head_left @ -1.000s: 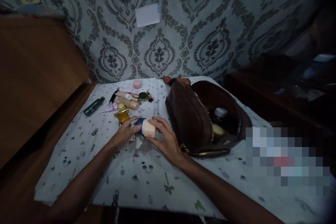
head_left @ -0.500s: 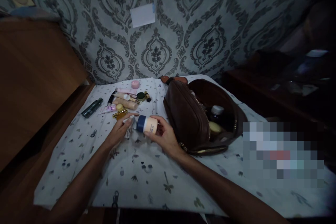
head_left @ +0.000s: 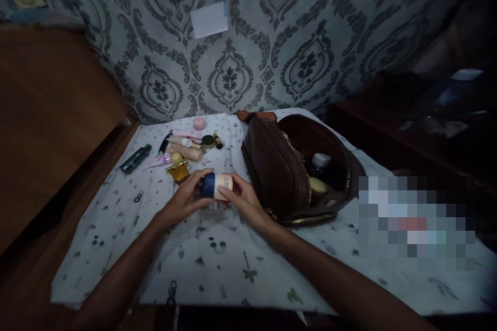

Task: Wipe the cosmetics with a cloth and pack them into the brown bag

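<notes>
A cosmetic jar [head_left: 218,186], dark blue at one end and cream at the other, lies on its side between my hands above the cloth. My right hand [head_left: 244,199] grips the cream end, its thumb across the printed label. At the blue end, my left hand [head_left: 187,195] has its fingers above and its thumb below, closed round it. Just beyond my left hand is an amber perfume bottle [head_left: 179,171] with a gold cap. To the right stands an open brown leather bag [head_left: 272,173] holding a white-capped dark bottle [head_left: 320,164] and a yellowish rounded item [head_left: 317,185].
Several tubes and small pots, including a beige tube [head_left: 185,152], a green-lidded jar [head_left: 208,141] and a pink jar [head_left: 199,123], lie left of centre. A dark green bottle [head_left: 135,159] is farther left. A wooden cabinet [head_left: 58,114] borders the left side. Patterned wallpaper rises behind.
My left hand, which held a crumpled white tissue beside the jar, has moved right onto the jar's blue end. The perfume bottle shows more fully now. My right hand keeps its hold.
</notes>
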`<state>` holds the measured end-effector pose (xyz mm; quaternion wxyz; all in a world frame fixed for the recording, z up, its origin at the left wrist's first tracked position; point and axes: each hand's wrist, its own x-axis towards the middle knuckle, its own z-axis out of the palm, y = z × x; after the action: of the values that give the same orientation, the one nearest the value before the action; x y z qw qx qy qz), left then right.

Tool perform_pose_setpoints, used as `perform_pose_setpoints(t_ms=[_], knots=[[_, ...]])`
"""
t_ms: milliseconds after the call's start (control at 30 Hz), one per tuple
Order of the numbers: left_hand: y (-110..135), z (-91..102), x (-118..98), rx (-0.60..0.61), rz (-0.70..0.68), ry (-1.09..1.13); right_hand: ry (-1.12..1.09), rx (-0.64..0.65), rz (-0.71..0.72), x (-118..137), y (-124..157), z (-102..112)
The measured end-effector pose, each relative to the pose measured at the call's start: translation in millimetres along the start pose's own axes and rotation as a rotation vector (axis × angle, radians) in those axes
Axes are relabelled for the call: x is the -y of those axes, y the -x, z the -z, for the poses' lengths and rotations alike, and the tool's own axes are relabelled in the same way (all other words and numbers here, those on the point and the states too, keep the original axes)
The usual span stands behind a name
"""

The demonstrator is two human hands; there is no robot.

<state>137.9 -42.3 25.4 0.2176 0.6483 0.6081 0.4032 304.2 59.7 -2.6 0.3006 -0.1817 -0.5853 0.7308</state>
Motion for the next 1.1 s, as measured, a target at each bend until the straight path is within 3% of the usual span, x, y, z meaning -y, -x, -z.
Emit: perform_pose_setpoints(t_ms=[333, 633, 767, 1100], knots=[[1, -1.1, 10, -0.057, 0.169, 0.308, 0.349, -0.002, 0.307, -7, 0, 4], [-3, -2.4, 9, 0.013, 0.297, 0.401, 0.493, 0.051, 0.496, -5, 2, 7], [-3, -3.8, 9, 0.018, 0.29, 0.465, 0.459, -0.001, 0.417, -8, 2, 5], [-1, 4.4, 8, 0.065, 0.116, 0.302, 0.041, 0.021, -0.043, -4, 0, 0]])
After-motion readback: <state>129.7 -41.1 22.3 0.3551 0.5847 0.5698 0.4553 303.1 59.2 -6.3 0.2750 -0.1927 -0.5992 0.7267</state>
